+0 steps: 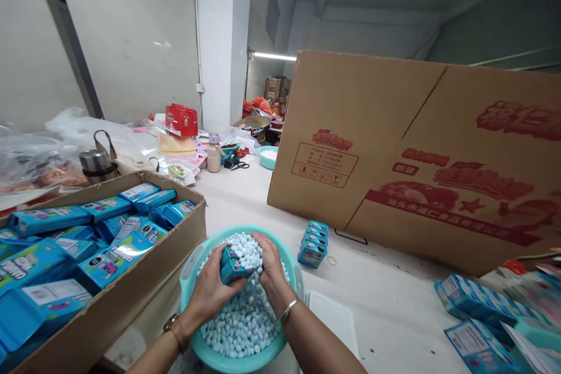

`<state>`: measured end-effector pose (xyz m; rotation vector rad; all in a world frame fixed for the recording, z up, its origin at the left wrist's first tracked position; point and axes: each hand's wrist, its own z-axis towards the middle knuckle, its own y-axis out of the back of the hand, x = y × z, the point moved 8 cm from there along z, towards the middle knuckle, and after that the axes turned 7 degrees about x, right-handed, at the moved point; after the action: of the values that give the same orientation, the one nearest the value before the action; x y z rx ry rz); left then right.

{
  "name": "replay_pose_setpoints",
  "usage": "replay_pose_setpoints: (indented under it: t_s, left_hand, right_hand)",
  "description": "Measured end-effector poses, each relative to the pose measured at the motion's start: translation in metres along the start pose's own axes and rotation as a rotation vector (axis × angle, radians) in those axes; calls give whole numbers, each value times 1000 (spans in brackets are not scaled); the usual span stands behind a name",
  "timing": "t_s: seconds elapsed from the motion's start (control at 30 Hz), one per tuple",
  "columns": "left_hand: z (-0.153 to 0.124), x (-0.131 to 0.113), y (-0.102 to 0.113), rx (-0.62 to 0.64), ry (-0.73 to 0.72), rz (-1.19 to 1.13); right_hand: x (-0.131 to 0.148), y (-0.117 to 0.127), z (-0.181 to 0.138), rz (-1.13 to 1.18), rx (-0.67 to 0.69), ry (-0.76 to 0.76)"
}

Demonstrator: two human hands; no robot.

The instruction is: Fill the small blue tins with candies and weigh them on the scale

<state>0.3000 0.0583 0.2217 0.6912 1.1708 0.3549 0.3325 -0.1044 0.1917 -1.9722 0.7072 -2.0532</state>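
Fingers of my left hand (214,291) are gripping a small blue box (229,269), holding it between my two hands with its long axis tilting up and to the right. My right hand (272,273), touching it from that side, is cupping half open and pressing pale candies (245,322) over its upper end. Both hands are sitting inside the teal basin (191,280); a stack of boxes (313,243) is standing just beyond.

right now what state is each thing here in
small blue cardboard box: topped with pellets
left hand: shut on box
right hand: cupped over pellets
round teal plastic basin: full of pale pellets
brown cardboard tray: packed with blue boxes
large brown carton: standing on edge
row of blue boxes: upright, closed
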Motion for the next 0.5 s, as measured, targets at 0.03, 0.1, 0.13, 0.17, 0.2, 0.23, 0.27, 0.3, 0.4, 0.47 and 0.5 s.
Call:
replay_pose_setpoints:
  t_s: [0.03, 0.1, 0.13, 0.17, 0.2, 0.23, 0.27, 0.3, 0.4, 0.47, 0.5]
  left_hand:
    - [1, -1, 4, -26, -14, -35]
    - [4, -3, 9, -51, -35, -70]
    - [6, -4, 9, -51, -35, -74]
    - [8, -4, 10, -44, -29, -73]
    - [10, -4, 9, -36, -22, -65]
    - [11, -4, 9, -29, -17, -56]
    - [12, -4, 9, -27, -9, -48]
    - [13, -5, 8, -30, -1, -44]
    - [13, -10, 10, -56, -15, -38]
    - [13, -13, 10, -56, -34, -31]
    - [13, -15, 9, -49, -42, -22]
  right_hand:
    - [5, -8, 2, 71, 17, -13]
    - [15, -21, 6, 134, 52, -24]
    - [20, -26, 7, 118, 63, -18]
    - [23, -29, 8, 82, 67, -6]
    - [26, -31, 8, 39, 62, 9]
    - [28, -32, 8, -5, 53, 27]
    - [30, -32, 8, -44, 42, 48]
    - [31, -32, 8, -72, 32, 64]
    - [31, -33, 7, -94, 20, 80]
    - [31, -32, 5, -87, 23, 68]
    - [32, -32, 5, -84, 21, 67]
